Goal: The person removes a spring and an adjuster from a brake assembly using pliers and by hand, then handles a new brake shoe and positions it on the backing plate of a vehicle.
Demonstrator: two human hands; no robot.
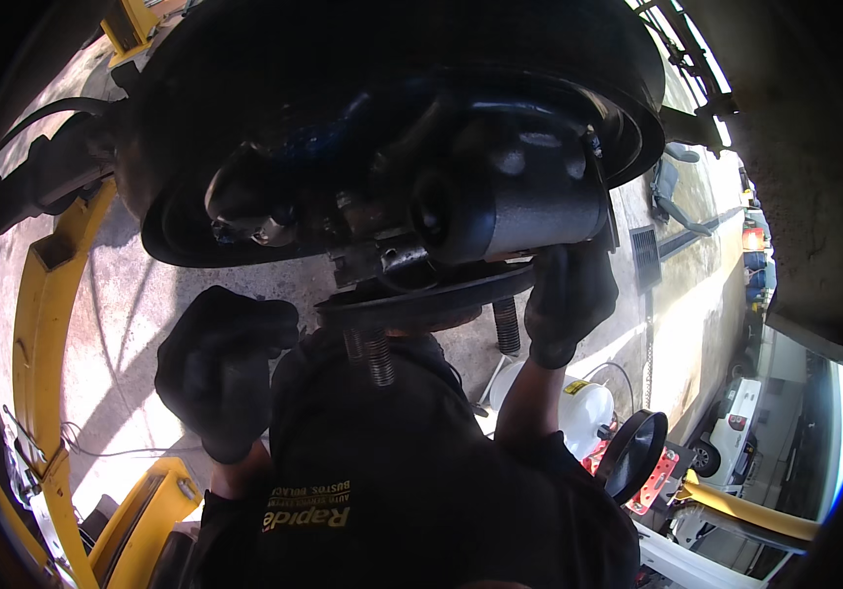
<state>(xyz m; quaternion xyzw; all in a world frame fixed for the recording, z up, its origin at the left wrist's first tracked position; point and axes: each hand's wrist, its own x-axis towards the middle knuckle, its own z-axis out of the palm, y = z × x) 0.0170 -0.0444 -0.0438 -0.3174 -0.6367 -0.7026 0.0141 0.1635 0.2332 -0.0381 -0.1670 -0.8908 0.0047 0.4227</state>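
Observation:
Above me hangs a large dark round dished plate [244, 79], with a grey-black rounded metal housing [544, 216] set inside its lower rim. Below the housing is a wheel hub flange [421, 299], its threaded studs [379, 358] pointing down toward my chest. My left hand [225, 368], in a black glove, is closed just left of the flange, its fingers curled and pressed together; anything in them is hidden. My right hand [571, 304], also gloved in black, is raised and closed at the flange's right end, beneath the housing. Its fingertips are lost in shadow.
Yellow lift arms [48, 304] stand at the left. At the lower right are a white tank [588, 412], a black round dish-shaped part [634, 456] and a red piece of equipment [652, 491]. A floor grate [645, 257] lies farther right, and a parked white vehicle [735, 417] stands beyond.

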